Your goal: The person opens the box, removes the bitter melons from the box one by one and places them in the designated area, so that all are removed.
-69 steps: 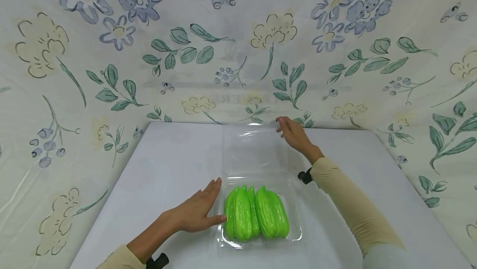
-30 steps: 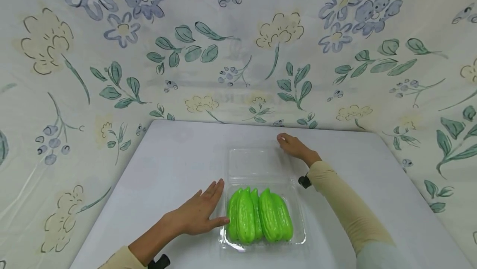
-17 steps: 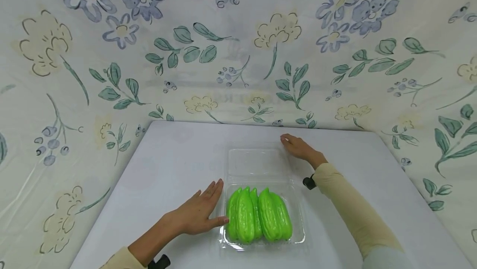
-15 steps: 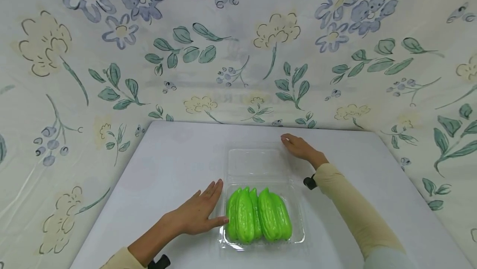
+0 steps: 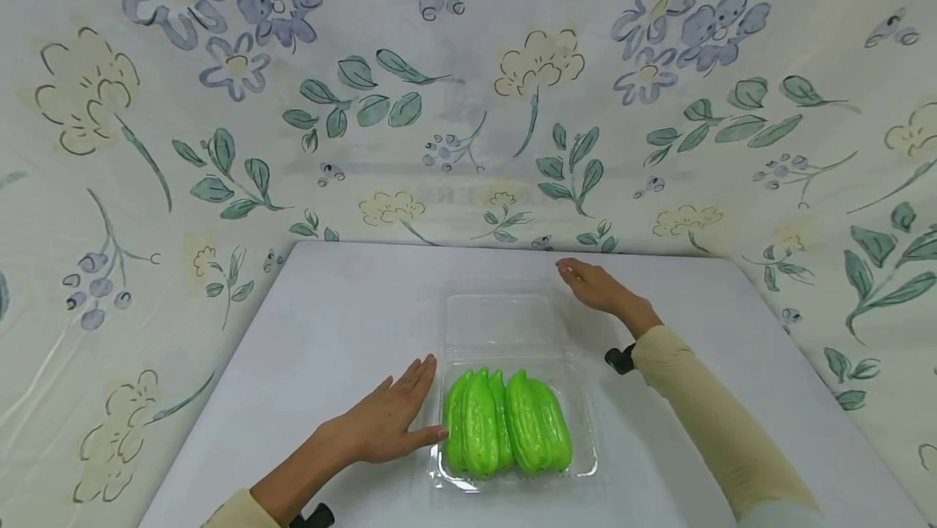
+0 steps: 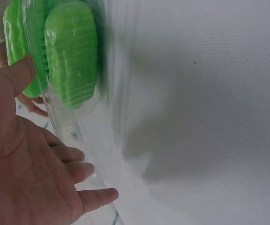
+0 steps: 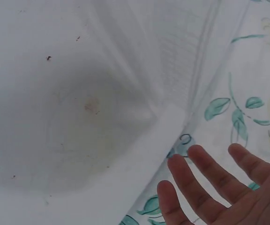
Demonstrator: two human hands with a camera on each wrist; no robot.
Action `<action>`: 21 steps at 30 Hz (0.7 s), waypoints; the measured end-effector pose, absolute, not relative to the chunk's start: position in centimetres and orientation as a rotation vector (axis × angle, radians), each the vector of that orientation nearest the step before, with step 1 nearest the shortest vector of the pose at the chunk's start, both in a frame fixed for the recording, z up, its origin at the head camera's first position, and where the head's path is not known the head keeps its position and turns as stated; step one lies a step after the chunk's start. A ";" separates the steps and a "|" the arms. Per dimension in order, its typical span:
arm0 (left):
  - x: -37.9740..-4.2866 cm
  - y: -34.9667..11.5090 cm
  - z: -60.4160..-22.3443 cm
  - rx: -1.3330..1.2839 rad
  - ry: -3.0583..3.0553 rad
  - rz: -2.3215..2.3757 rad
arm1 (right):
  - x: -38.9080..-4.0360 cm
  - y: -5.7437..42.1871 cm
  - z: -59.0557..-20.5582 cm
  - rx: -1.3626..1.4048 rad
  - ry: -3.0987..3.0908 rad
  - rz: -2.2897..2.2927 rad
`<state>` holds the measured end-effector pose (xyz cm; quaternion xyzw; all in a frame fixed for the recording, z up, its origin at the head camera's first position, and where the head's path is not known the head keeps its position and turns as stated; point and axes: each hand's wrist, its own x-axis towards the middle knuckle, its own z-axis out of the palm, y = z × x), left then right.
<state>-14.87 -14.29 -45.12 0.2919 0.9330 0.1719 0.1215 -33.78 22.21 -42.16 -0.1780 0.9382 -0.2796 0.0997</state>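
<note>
A clear plastic clamshell box (image 5: 581, 463) lies unfolded on the white table, its lid (image 5: 505, 320) laid back flat behind the base. Several bright green, ridged bitter gourds (image 5: 542, 422) lie side by side in the base; two gourds (image 6: 71, 51) show through its wall in the left wrist view. My left hand (image 5: 384, 418) is at the base's left side, fingers straight, thumb at the rim. My right hand (image 5: 596, 288) is beside the lid's far right corner, fingers extended and holding nothing. The right wrist view shows that right hand (image 7: 219, 187) palm up, apart from the lid.
The white table (image 5: 344, 308) runs back to a floral-patterned cloth (image 5: 468, 105), which also spreads along both sides. Small dark specks (image 7: 48, 58) dot the table near the right hand. A small black device sits on each wrist.
The raised lid has come down flat onto the table behind the base. My right hand has let go of its corner and shifted slightly right. The left hand has stayed in place.
</note>
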 end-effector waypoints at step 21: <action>-14.8 -14.3 -45.4 0.845 2.735 0.509 | -28.8 21.6 -37.7 -0.774 2.844 -0.937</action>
